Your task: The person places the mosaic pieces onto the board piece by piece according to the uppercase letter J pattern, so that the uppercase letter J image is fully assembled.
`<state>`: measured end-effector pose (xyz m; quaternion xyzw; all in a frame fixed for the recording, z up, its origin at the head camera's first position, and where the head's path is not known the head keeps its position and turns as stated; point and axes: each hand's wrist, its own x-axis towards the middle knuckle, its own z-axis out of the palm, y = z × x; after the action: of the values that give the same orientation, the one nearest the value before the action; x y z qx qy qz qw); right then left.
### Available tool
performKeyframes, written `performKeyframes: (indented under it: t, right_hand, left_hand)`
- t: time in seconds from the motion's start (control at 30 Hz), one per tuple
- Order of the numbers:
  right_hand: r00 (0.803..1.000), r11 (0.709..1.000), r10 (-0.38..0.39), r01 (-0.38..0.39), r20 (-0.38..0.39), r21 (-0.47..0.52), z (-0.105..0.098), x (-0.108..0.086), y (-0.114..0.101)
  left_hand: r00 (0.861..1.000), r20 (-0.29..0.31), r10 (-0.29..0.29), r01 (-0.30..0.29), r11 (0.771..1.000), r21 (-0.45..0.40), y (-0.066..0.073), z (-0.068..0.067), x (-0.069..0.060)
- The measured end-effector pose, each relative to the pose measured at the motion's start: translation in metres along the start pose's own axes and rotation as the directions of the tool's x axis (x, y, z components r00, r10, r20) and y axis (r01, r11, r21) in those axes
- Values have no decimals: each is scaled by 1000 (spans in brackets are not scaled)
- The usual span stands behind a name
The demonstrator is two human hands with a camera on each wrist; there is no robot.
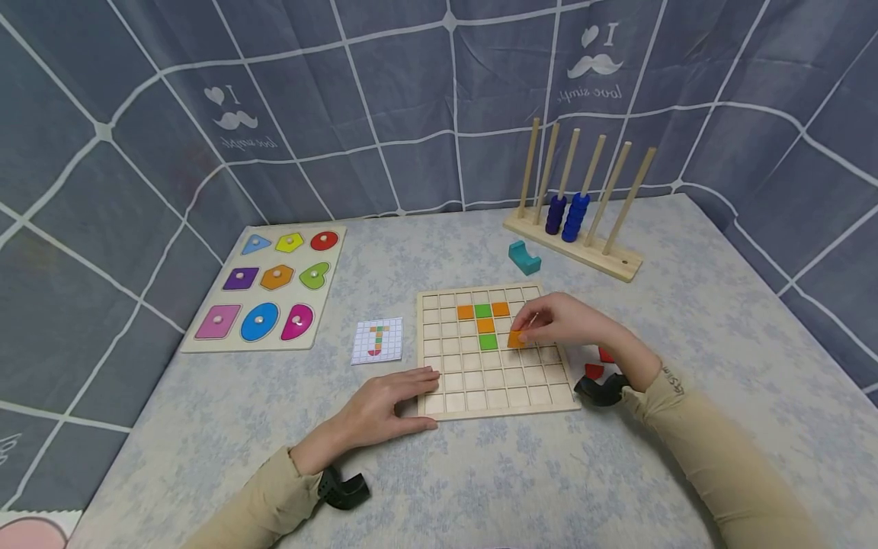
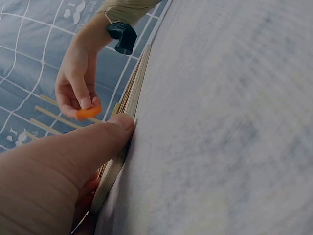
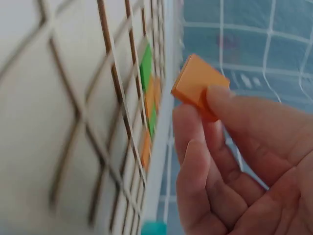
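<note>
My right hand point(image 1: 559, 319) pinches an orange square tile point(image 3: 198, 83) between thumb and fingers, held just above the wooden grid board point(image 1: 453, 404). Several square tiles lie in the board's cells: a row of orange, green point(image 1: 483, 310) and orange, with an orange and then a green tile point(image 1: 488, 341) running down from its middle. My left hand point(image 1: 377, 404) rests at the board's left edge, fingers extended onto the frame and thumb near the front corner. A pattern card point(image 1: 377, 341) with a small coloured figure lies left of the board.
A shape puzzle board point(image 1: 233, 298) with knobbed pieces lies at the left. At the back right stands a wooden peg rack point(image 1: 620, 263) with blue and purple beads. A teal block point(image 1: 524, 258) lies behind the grid board. Red pieces point(image 1: 594, 371) lie near my right wrist.
</note>
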<state>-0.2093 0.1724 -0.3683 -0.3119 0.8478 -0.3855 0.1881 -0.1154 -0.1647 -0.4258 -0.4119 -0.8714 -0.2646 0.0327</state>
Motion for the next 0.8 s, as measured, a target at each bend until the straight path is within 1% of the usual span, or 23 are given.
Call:
performKeyframes:
  t: [0.07,0.17,0.33,0.4,0.47,0.63,0.73,0.8]
  right_hand:
    - [1000,1000,-17,17,8,-21,8,8,-3]
    - [1000,998,-12,13,17,-65,18,17,-8]
    - [999,993,1,4,47,-122,29,24,-12]
    - [998,991,1,7,61,-133,32,25,-13]
    - [998,991,23,-14,62,-135,35,26,-14]
    - [998,986,57,-51,35,-156,39,24,-18]
    - [998,980,54,-50,16,-194,37,21,-19]
    - [999,976,48,-47,0,-211,32,17,-19]
  left_hand:
    - [1000,0,-1,1,1000,0,0,0,0]
    - [1000,-2,1,-1,1000,-2,1,0,0]
    - [1000,0,4,-4,1000,0,1,0,1]
    - [1000,5,3,-3,1000,3,1,0,1]
    - [1000,9,2,-2,1000,4,1,0,1]
    - [1000,7,1,-1,1000,7,0,0,1]
    - [1000,5,-1,1,1000,6,0,0,0]
    - [1000,5,-3,3,1000,3,0,0,0]
